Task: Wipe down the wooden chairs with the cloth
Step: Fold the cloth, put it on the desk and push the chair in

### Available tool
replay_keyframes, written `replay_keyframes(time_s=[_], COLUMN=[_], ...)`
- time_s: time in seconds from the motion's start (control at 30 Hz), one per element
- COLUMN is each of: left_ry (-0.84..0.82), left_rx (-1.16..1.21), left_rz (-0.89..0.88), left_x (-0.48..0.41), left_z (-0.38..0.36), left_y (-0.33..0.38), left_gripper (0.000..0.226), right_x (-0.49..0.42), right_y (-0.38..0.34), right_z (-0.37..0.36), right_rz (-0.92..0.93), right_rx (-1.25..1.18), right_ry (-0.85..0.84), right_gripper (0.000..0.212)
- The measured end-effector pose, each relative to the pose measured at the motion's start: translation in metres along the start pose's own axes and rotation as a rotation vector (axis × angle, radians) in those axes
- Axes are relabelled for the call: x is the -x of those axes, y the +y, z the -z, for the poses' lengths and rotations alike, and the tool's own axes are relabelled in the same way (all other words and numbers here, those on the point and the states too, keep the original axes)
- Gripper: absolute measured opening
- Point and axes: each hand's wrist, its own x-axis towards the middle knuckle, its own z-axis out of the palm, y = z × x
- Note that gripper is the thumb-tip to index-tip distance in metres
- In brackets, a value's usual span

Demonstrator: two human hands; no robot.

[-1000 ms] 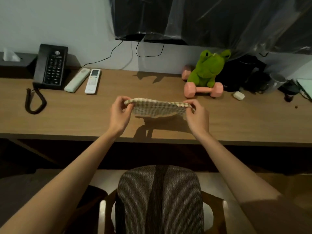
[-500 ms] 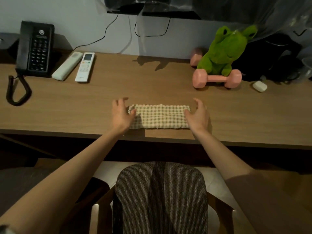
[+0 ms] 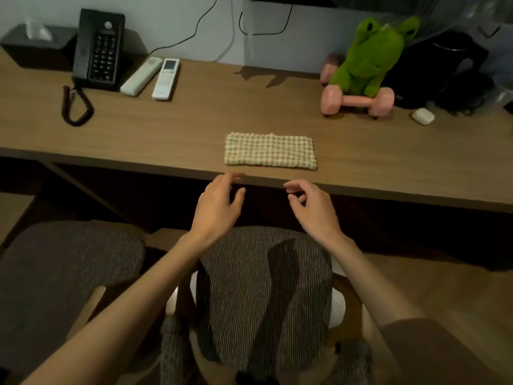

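Cloth (image 3: 269, 152) lies near the front edge of the desk (image 3: 194, 129); left hand (image 3: 218, 207) and right hand (image 3: 313, 209) hover nearby, empty, loose-fingered.

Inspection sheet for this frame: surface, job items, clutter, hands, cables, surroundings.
Surface: wooden desk, no spills seen.
Job's things: checked cloth lies folded flat near desk's front edge, untouched; striped chair below, second chair left of it.
Clutter: phone, grey remote, white remote, tissue box left; frog plush, pink dumbbell, earbud case right.
Grippers: left hand and right hand hover by desk edge, empty, fingers relaxed.
Cables: coiled phone cord on desk; thin wires down wall.
Surroundings: pale wall; dark appliance far right, unclear.
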Motion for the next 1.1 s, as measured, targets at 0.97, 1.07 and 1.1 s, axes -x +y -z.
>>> replay_keyframes(time_s=[0.97,1.07,1.1], left_ry=[0.028,0.096,0.114], left_rx=[-0.247,-0.288,-0.288], left_rz=[-0.029,0.003,0.016], left_x=[0.438,0.435,0.433], left_z=[-0.084,-0.091,-0.092], left_y=[-0.056,-0.064,-0.066], left_gripper=[0.038,0.038,0.038], right_x=[0.442,0.439,0.437], right_y=[0.064,0.068,0.069], right_z=[-0.111,-0.120,-0.122], right_rz=[0.025,0.033,0.041], right_rx=[0.474,0.460,0.454], right_ry=[0.151,0.249,0.277], right_gripper=[0.035,0.036,0.036])
